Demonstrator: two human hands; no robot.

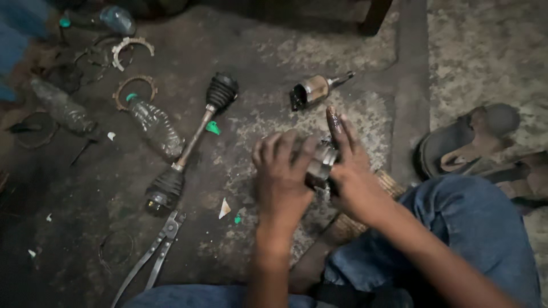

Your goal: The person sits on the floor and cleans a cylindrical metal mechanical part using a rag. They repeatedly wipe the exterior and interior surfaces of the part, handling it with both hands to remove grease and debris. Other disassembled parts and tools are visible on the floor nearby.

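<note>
Both hands close on one small metal joint part (321, 161), held above the stained concrete floor (274, 51) just in front of the person's blue-jeaned knee (468, 222). The left hand (281, 177) wraps over the part from its near-left side, fingers curled and pressed together around it. The right hand (351, 171) grips the part from the right; its index finger (334, 124), dark with grease, stands straight up and away from the part while the remaining fingers appear to clamp it, though the left hand hides the exact contact.

Positions relative to the joint part:
- Just beyond it, a short cylindrical metal housing with a stub shaft (315, 90) lies on the floor.
- To its left, a drive shaft with rubber boots (191, 142) lies diagonally.
- Left and nearer the person, long-handled pliers (153, 256) lie jaws up.
- Farther left, a clear plastic bottle (154, 125).
- To the right, a dark sandal (468, 140).
</note>
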